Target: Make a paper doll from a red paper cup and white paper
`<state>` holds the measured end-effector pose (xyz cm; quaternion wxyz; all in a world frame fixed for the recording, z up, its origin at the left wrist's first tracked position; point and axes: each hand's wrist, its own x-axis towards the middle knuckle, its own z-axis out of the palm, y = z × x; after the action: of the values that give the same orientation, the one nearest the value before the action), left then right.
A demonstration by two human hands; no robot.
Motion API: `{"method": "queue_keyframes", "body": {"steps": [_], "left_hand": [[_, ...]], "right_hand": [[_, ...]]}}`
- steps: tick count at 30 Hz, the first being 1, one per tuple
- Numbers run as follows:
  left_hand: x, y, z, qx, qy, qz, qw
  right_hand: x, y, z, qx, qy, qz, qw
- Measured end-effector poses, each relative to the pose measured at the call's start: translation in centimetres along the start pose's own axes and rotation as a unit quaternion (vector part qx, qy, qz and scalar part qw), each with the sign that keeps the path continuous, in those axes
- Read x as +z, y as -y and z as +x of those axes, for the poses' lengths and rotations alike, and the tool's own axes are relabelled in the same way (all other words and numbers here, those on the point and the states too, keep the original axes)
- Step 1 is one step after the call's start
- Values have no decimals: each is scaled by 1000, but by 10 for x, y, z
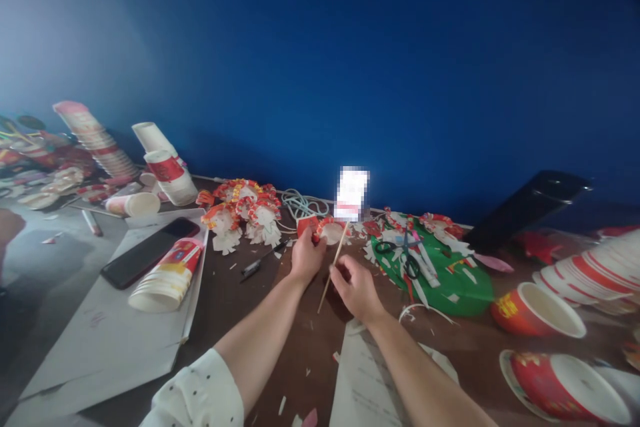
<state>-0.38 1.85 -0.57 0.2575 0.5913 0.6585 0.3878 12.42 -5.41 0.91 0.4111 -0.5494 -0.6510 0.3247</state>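
Fingers of my left hand (pixel 307 255) close on a small red and white piece of cut paper cup (pixel 306 224). Just to the right, my right hand (pixel 356 288) pinches a thin wooden stick (pixel 325 295), which slants up and away from me. The upper end of the stick meets a blurred-out white patch (pixel 353 192), so what is there cannot be made out. Beyond my hands lie red and white cut paper-cup figures (pixel 250 210). A black marker (pixel 253 269) rests to the left of my left hand.
Scissors (pixel 410 263) and scraps lie on a green sheet (pixel 465 290) at the right. Paper cups (pixel 537 310) stand or lie on both sides. A phone (pixel 150 253) and cup stack (pixel 167 277) rest on papers. Behind is a blue wall (pixel 320 67).
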Motion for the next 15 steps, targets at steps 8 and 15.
{"method": "queue_keyframes", "body": {"steps": [8,15], "left_hand": [[2,-2,1,-17,-1,6,1000],[1,-2,1,-13,3,11,1000]], "right_hand": [[2,0,2,19,-32,76,996],[-1,2,9,63,-121,145,980]]}}
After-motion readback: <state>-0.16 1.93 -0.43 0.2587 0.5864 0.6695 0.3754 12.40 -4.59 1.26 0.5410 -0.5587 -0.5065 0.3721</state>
